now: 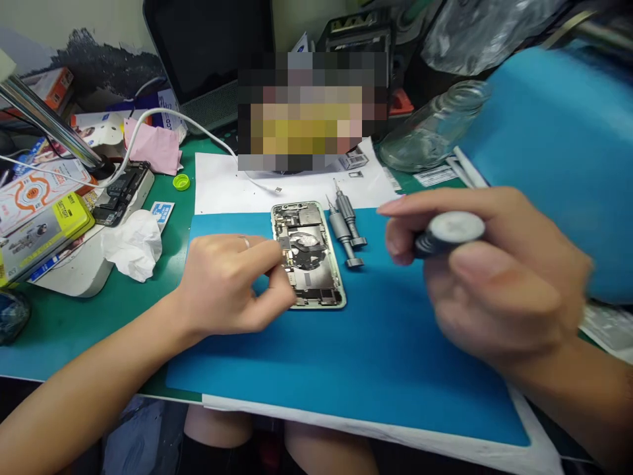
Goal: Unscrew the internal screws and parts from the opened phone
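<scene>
An opened smartphone [309,257] lies on a blue mat [316,369], its battery and inner boards exposed. My left hand [237,284] is closed at the phone's left edge, thumb and forefinger curled together over it. What these fingers pinch, if anything, is hidden. Raised above the mat to the right, my right hand [499,284] grips a dark cylindrical tool with a round pale end [455,227]; its tip is out of sight. Two grey screwdrivers, a nearer one [341,234] and a farther one [349,211], lie side by side against the phone's right side.
A white paper sheet [217,181] lies behind the mat, with small parts on it. On the left are a crumpled tissue [133,245], another opened phone [123,191], a green cap [181,182] and boxes. A glass jar [430,132] rests at the back right.
</scene>
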